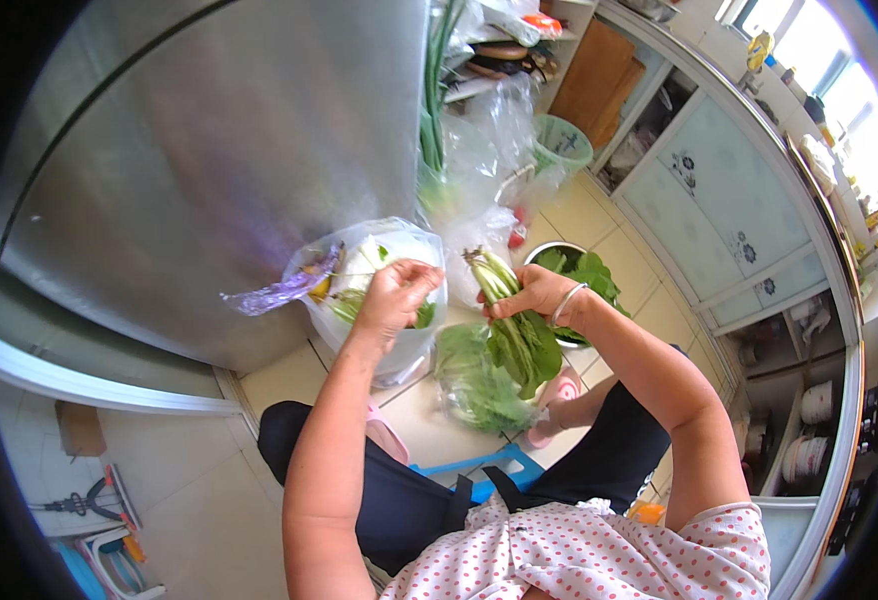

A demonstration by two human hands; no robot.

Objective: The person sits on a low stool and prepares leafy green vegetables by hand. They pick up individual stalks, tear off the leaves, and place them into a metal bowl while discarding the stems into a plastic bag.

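Observation:
My right hand [525, 292] grips a bunch of leafy greens [510, 322], its pale root ends pointing away from me and its leaves hanging back toward my legs. Over a white plastic bag [401, 360] is my left hand [401, 296], fingers drawn together; no item shows between the fingertips. Inside that bag are leaf scraps [349, 304] and a crumpled purple wrapper [289, 285] that spills over its rim. Below the bunch, a clear plastic bag of greens [476, 382] rests on the floor. Beyond my right wrist, a metal bowl [556, 246] holds loose green leaves [596, 274], partly hidden by my forearm.
A large metallic appliance panel [221, 172] borders the left side. Clear plastic bags [484, 150], long green onions [433, 97] and a green basket [562, 142] stand ahead. Glass-fronted cabinets [731, 180] curve along the right. A blue stool [517, 465] shows between my legs.

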